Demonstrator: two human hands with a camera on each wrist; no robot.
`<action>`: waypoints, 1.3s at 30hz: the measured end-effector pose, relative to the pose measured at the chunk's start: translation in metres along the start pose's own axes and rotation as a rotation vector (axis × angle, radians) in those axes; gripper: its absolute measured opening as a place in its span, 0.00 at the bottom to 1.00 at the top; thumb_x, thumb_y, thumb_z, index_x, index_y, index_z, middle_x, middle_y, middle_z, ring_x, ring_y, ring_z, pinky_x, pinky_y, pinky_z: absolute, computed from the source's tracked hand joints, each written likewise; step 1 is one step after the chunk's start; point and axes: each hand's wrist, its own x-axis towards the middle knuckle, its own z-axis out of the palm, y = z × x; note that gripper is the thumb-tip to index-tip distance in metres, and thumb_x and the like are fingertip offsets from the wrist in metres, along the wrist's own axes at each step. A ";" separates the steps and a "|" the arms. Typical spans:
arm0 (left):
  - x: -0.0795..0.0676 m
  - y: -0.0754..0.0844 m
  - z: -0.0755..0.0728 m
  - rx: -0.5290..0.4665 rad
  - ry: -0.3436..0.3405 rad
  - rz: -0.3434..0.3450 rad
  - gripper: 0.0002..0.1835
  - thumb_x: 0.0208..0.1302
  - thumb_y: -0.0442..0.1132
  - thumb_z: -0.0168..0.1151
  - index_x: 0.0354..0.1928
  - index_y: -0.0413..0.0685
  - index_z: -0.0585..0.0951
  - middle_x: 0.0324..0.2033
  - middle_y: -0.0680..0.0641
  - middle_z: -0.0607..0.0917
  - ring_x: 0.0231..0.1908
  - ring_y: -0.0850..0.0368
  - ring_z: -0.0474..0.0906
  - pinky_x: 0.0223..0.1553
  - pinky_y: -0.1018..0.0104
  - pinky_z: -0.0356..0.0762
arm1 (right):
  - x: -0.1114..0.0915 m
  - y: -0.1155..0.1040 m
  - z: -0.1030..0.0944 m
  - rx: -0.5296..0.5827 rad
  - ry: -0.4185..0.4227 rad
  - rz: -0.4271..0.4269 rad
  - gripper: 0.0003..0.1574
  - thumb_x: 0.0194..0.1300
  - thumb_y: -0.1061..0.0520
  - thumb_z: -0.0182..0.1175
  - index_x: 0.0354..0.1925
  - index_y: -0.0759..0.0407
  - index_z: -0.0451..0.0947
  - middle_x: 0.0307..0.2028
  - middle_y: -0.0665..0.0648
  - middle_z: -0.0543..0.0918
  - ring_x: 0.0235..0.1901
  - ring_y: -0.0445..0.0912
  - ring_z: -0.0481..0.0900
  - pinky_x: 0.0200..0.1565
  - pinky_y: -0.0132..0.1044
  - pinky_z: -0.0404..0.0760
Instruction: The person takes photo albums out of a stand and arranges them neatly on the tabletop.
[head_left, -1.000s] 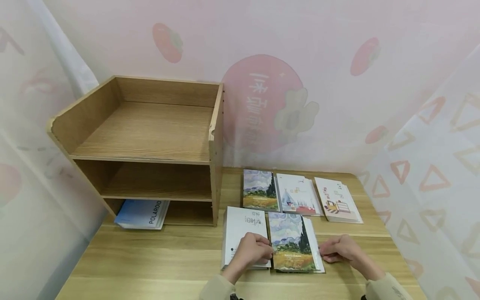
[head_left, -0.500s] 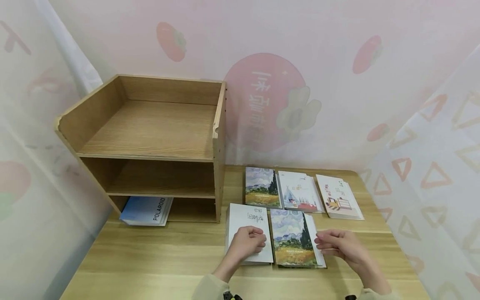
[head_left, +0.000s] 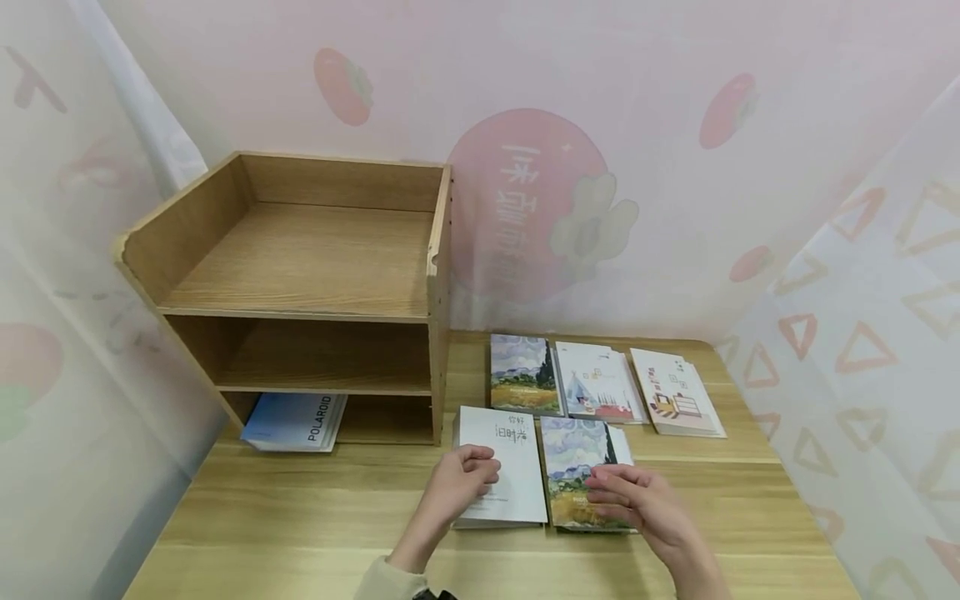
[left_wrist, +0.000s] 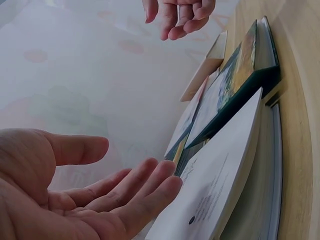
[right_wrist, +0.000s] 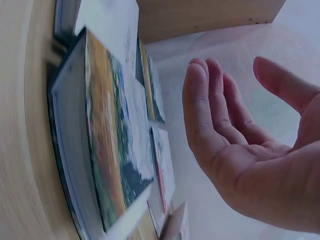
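Observation:
My left hand point(head_left: 457, 483) hovers by the left edge of a white photo album point(head_left: 506, 467) with dark lettering, fingers relaxed and holding nothing. In the left wrist view its thumb stands well apart from the fingers point(left_wrist: 145, 192). Just right of that album lies a painted-landscape photo album point(head_left: 573, 467) with a dark green back. My right hand point(head_left: 645, 508) hangs above its right part, covering that part in the head view. The right wrist view shows those fingers point(right_wrist: 197, 100) loosely bent with air between them and the thumb.
Behind lie another landscape album point(head_left: 520, 375), a tent-picture album point(head_left: 592, 387) and an album with a furniture drawing point(head_left: 671, 396). A wooden shelf unit point(head_left: 292, 312) stands at the left, with blue-and-white POLAROID albums point(head_left: 288, 421) in its lowest compartment.
My right hand has left the landscape album's right edge and moved left over its cover. My left hand has drawn back leftward from between the two front albums.

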 end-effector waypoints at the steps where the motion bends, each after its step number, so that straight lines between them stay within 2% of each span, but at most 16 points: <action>1: 0.000 0.000 -0.003 0.001 0.000 0.004 0.17 0.67 0.34 0.62 0.51 0.26 0.76 0.41 0.34 0.84 0.41 0.44 0.83 0.43 0.53 0.84 | 0.001 0.001 0.004 0.014 0.002 -0.001 0.18 0.72 0.59 0.59 0.54 0.71 0.75 0.47 0.66 0.83 0.49 0.58 0.81 0.54 0.50 0.79; 6: -0.001 0.000 -0.013 0.025 0.001 0.017 0.18 0.68 0.34 0.62 0.52 0.25 0.76 0.42 0.34 0.84 0.41 0.43 0.83 0.42 0.54 0.84 | 0.006 0.006 0.026 0.060 -0.015 -0.007 0.17 0.72 0.60 0.59 0.54 0.70 0.76 0.47 0.64 0.84 0.48 0.56 0.82 0.52 0.47 0.80; 11: -0.008 -0.004 -0.022 0.050 0.000 0.032 0.19 0.68 0.35 0.62 0.53 0.24 0.76 0.42 0.35 0.84 0.41 0.43 0.83 0.41 0.54 0.83 | 0.011 0.012 0.044 0.067 0.028 0.002 0.19 0.71 0.58 0.61 0.54 0.69 0.77 0.47 0.64 0.84 0.48 0.56 0.82 0.53 0.50 0.80; 14: -0.013 -0.006 -0.031 0.058 0.011 0.043 0.20 0.68 0.36 0.63 0.53 0.25 0.76 0.42 0.34 0.84 0.42 0.42 0.82 0.43 0.52 0.83 | 0.016 0.014 0.057 0.077 0.062 -0.003 0.23 0.70 0.57 0.62 0.56 0.71 0.75 0.47 0.65 0.84 0.49 0.57 0.82 0.53 0.51 0.79; 17: -0.016 -0.007 -0.043 0.065 0.029 0.038 0.20 0.68 0.37 0.63 0.54 0.25 0.76 0.43 0.35 0.84 0.43 0.41 0.82 0.43 0.52 0.82 | 0.022 0.016 0.070 0.091 0.051 0.001 0.28 0.70 0.55 0.62 0.60 0.73 0.71 0.49 0.65 0.82 0.51 0.57 0.80 0.54 0.50 0.79; 21: -0.020 -0.007 -0.062 0.072 0.075 0.020 0.19 0.69 0.37 0.62 0.54 0.27 0.77 0.43 0.37 0.84 0.44 0.40 0.81 0.45 0.51 0.82 | 0.029 0.016 0.090 0.109 -0.016 0.005 0.33 0.71 0.53 0.61 0.63 0.74 0.67 0.53 0.66 0.80 0.55 0.59 0.78 0.58 0.50 0.75; 27: -0.022 -0.011 -0.095 0.125 0.179 -0.018 0.18 0.68 0.36 0.63 0.54 0.31 0.78 0.42 0.40 0.85 0.42 0.47 0.81 0.46 0.52 0.81 | 0.040 0.015 0.120 0.130 -0.094 -0.008 0.32 0.71 0.54 0.60 0.64 0.74 0.67 0.56 0.67 0.79 0.56 0.58 0.76 0.61 0.53 0.71; 33: -0.027 -0.015 -0.129 0.181 0.256 -0.024 0.17 0.69 0.34 0.61 0.54 0.29 0.77 0.43 0.38 0.84 0.42 0.46 0.81 0.39 0.61 0.82 | 0.051 0.018 0.148 0.171 -0.115 0.009 0.28 0.71 0.55 0.60 0.61 0.73 0.71 0.56 0.68 0.78 0.57 0.59 0.75 0.61 0.52 0.72; 36: -0.031 -0.016 -0.147 0.233 0.280 -0.030 0.18 0.70 0.35 0.59 0.56 0.28 0.76 0.46 0.35 0.83 0.46 0.43 0.80 0.41 0.61 0.81 | 0.055 0.020 0.160 0.160 -0.130 0.015 0.26 0.71 0.56 0.60 0.60 0.72 0.72 0.54 0.66 0.80 0.54 0.58 0.78 0.58 0.50 0.75; 39: -0.036 -0.017 -0.165 0.313 0.314 -0.066 0.21 0.72 0.40 0.58 0.59 0.30 0.75 0.49 0.34 0.82 0.48 0.42 0.80 0.43 0.60 0.79 | 0.060 0.021 0.171 0.132 -0.142 0.022 0.25 0.70 0.56 0.61 0.59 0.71 0.73 0.52 0.65 0.81 0.52 0.55 0.80 0.55 0.49 0.78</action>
